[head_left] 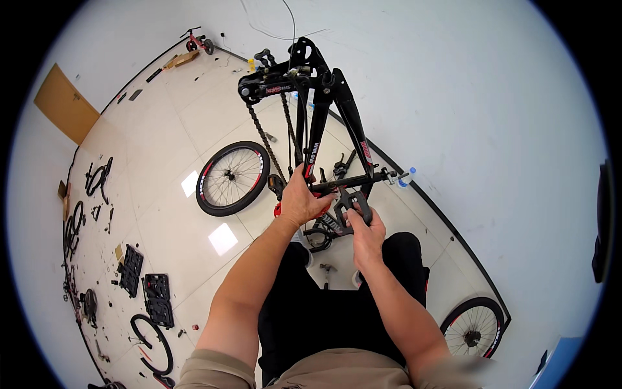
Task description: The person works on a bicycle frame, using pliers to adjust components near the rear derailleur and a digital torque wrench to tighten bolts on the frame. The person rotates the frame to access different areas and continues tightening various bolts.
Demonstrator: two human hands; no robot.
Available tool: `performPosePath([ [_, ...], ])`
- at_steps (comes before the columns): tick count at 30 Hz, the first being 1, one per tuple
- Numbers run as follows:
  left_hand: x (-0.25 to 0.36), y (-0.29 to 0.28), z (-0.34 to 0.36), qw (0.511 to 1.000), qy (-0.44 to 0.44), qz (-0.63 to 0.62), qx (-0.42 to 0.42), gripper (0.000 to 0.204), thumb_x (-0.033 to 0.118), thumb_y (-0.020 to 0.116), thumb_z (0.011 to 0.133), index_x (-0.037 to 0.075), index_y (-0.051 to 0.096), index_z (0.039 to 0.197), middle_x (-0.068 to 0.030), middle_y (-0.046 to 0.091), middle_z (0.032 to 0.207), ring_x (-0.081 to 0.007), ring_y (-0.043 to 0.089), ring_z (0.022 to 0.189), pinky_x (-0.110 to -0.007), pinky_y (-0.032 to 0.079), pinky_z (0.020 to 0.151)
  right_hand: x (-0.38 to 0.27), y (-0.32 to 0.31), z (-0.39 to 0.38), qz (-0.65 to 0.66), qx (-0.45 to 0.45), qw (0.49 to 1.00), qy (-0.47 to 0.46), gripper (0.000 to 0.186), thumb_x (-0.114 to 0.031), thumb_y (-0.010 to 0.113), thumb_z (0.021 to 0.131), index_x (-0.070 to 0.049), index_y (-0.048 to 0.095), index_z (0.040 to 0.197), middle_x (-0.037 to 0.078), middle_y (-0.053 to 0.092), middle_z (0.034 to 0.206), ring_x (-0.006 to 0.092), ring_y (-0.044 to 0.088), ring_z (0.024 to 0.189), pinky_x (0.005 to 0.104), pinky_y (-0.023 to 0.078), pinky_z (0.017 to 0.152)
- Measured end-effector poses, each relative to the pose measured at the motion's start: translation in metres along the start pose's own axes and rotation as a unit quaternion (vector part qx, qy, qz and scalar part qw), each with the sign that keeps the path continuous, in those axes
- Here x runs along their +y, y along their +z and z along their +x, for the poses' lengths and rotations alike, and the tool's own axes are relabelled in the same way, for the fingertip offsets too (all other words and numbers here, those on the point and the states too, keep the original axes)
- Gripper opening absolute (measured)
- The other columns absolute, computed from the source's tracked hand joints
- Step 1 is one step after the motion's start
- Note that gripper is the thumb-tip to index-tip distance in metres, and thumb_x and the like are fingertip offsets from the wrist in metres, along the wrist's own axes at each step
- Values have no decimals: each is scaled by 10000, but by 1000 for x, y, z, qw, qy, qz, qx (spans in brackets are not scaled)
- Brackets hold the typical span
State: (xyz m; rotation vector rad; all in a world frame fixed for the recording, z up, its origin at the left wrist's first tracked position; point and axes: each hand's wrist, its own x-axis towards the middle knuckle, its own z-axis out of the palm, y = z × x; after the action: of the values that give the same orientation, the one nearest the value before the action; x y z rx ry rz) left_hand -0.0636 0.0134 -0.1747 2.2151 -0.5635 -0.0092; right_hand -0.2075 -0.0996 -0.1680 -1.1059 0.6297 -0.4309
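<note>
A black bicycle frame (311, 84) with red and white markings stands upside down in front of me, its chain (262, 136) hanging loose. My left hand (301, 198) is wrapped around a frame tube low down, near the crank. My right hand (364, 230) grips a black pedal (350, 201) at the end of the crank arm. My legs in black trousers are below the frame.
A spoked wheel (232, 177) lies on the tiled floor to the left, another wheel (474, 327) at lower right by the wall. Black tool cases (148, 292), tyres (152, 340) and small parts are scattered at left. A small red bicycle (197, 42) stands far back.
</note>
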Motion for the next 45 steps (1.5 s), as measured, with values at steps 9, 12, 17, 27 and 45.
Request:
performPosePath([
  [9, -9, -3, 0, 998, 31, -41, -25, 870, 392, 949, 548, 43, 476, 1189, -131, 602, 996, -327, 620, 917, -408, 517, 824, 2, 2, -11, 23, 15, 999, -33, 245, -92, 678, 901, 24, 619, 1109, 40, 654, 953, 95, 599, 826, 241, 483, 760],
  [12, -20, -4, 5, 994, 74, -74, -25, 830, 351, 937, 573, 55, 460, 1184, -142, 597, 1005, -345, 613, 912, -420, 513, 811, -5, 9, -19, 21, -9, 999, -45, 245, -94, 681, 902, 24, 625, 1109, 29, 650, 956, 85, 591, 822, 235, 484, 749],
  [17, -21, 0, 5, 996, 40, -71, -33, 722, 250, 900, 610, 69, 457, 1151, -152, 599, 974, -358, 617, 906, -425, 512, 797, -6, 15, -12, -34, -39, 998, -39, 217, -95, 685, 896, 22, 647, 1075, 16, 639, 925, 76, 585, 826, 231, 481, 739],
  [27, -20, -20, 10, 977, 41, -160, -133, 664, 247, 892, 654, 48, 488, 1142, -109, 616, 926, -292, 629, 874, -390, 513, 805, -4, 24, -10, -46, 17, 998, -32, 177, -103, 687, 891, 14, 652, 1018, 36, 654, 889, 98, 601, 783, 242, 489, 717],
  [45, -3, 4, -1, 1000, 5, 20, 22, 969, 381, 970, 504, -2, 469, 1239, -125, 622, 965, -317, 638, 897, -403, 528, 808, 2, -3, 7, 176, 69, 970, 152, 212, -138, 659, 917, -49, 579, 1093, 83, 637, 950, 168, 619, 811, 346, 553, 719],
])
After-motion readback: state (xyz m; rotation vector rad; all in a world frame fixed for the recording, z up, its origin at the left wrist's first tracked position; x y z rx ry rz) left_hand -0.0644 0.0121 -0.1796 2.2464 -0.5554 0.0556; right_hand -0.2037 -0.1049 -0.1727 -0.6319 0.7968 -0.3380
